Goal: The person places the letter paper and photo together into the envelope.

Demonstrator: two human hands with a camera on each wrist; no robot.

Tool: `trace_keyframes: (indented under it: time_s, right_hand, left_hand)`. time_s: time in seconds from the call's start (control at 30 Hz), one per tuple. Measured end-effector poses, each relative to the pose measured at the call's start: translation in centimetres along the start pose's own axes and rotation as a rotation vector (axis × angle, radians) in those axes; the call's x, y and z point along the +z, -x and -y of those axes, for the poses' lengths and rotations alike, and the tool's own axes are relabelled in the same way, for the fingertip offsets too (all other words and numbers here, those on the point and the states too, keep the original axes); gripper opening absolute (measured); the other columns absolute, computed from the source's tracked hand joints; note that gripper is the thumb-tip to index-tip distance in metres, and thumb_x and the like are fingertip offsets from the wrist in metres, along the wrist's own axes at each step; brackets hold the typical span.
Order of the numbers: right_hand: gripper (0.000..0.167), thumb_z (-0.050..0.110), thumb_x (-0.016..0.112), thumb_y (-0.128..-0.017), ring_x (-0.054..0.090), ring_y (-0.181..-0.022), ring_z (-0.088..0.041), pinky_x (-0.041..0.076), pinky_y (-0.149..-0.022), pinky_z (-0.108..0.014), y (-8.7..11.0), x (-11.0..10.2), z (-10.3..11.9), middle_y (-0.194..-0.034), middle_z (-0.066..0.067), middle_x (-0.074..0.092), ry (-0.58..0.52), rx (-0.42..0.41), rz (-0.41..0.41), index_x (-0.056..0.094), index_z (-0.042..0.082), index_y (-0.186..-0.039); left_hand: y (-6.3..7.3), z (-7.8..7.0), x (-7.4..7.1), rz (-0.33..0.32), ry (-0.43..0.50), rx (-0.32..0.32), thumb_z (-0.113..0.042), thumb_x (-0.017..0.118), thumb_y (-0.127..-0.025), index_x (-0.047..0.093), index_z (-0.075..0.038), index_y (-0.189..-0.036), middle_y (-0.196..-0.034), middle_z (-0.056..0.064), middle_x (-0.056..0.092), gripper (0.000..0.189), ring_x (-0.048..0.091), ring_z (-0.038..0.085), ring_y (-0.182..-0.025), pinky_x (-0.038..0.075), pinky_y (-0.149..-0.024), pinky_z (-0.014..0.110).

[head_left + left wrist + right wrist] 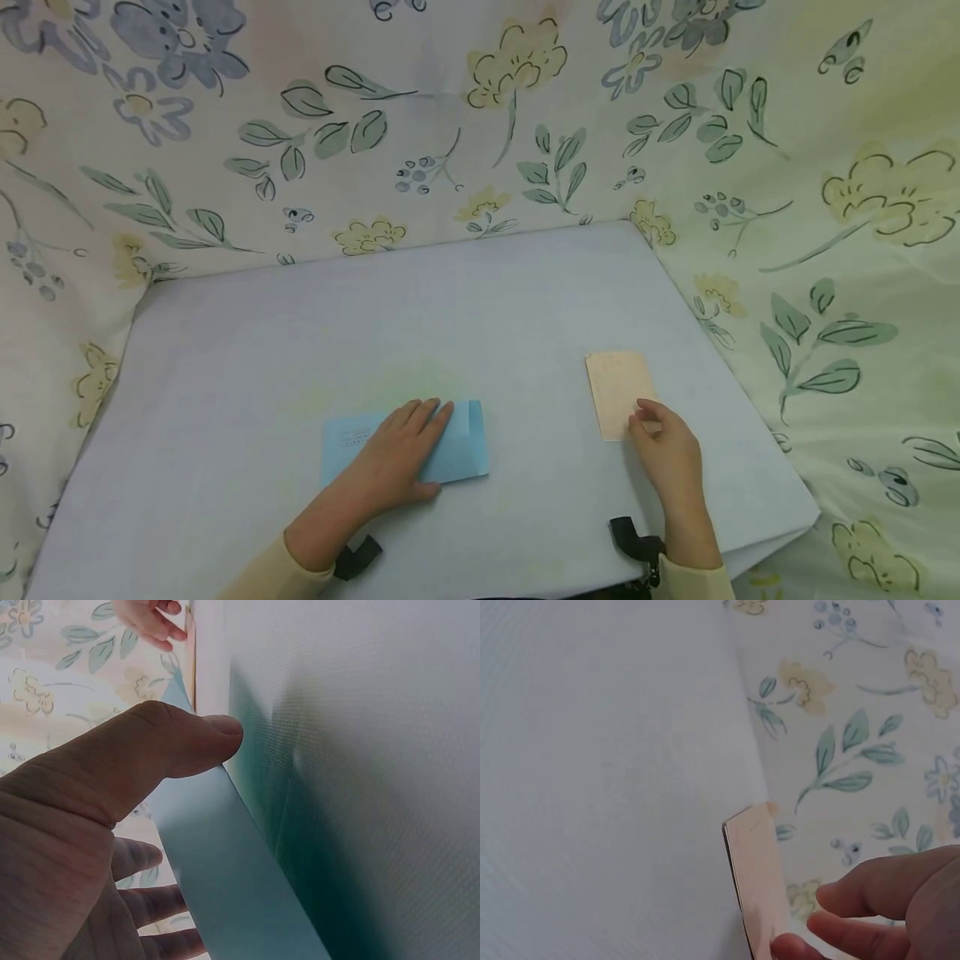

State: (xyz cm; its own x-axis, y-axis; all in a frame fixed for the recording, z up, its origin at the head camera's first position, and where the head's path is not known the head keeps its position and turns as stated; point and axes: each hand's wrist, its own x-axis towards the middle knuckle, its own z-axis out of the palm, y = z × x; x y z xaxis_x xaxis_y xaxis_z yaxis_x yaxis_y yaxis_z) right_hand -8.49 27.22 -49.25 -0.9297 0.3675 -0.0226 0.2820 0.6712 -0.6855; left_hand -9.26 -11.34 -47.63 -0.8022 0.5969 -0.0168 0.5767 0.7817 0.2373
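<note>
My left hand (397, 462) lies across a light-blue paper envelope (453, 450), its fingers extended over the top and thumb out past the near edge. Small printed lines show at the envelope's left end, and a fold runs near its right end. In the left wrist view the thumb overlaps the blue paper (217, 862). To the right, a tan card (617, 387) lies on the white surface. My right hand (667, 446) is at the card's lower right edge, fingers loosely bent. In the right wrist view a fingertip overlaps the card (754, 862), while the other fingers stand apart from it.
A white-covered table (450, 317) spreads beneath both things. Floral cloth (465, 125) hangs behind it and along both sides. Black wrist mounts (633, 542) sit under the wrists, near the table's front edge.
</note>
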Motion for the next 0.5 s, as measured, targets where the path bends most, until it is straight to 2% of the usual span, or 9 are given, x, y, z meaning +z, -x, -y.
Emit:
trace_keyframes:
  time_s: [0.3, 0.5]
  right_hand:
    - [0.042, 0.016, 0.065, -0.098, 0.061, -0.098, -0.037, 0.048, -0.079, -0.045, -0.27, -0.18, -0.24, -0.120, -0.025, 0.064, 0.045, 0.030, -0.007, 0.061, -0.005, -0.134]
    - [0.047, 0.016, 0.068, -0.096, 0.057, -0.104, -0.041, 0.045, -0.082, -0.050, -0.40, -0.28, -0.35, -0.121, -0.028, 0.062, 0.053, 0.042, -0.014, 0.060, -0.008, -0.135]
  left_hand:
    - [-0.01, -0.01, -0.12, 0.007, 0.002, -0.008, -0.041, 0.090, -0.074, 0.035, -0.002, -0.158, -0.154, 0.020, 0.042, 0.108, 0.040, 0.040, -0.139, 0.034, -0.114, 0.056]
    - [0.01, 0.04, -0.17, 0.004, 0.004, -0.006, -0.041, 0.091, -0.073, 0.035, -0.002, -0.158, -0.153, 0.020, 0.042, 0.109, 0.041, 0.040, -0.139, 0.034, -0.113, 0.055]
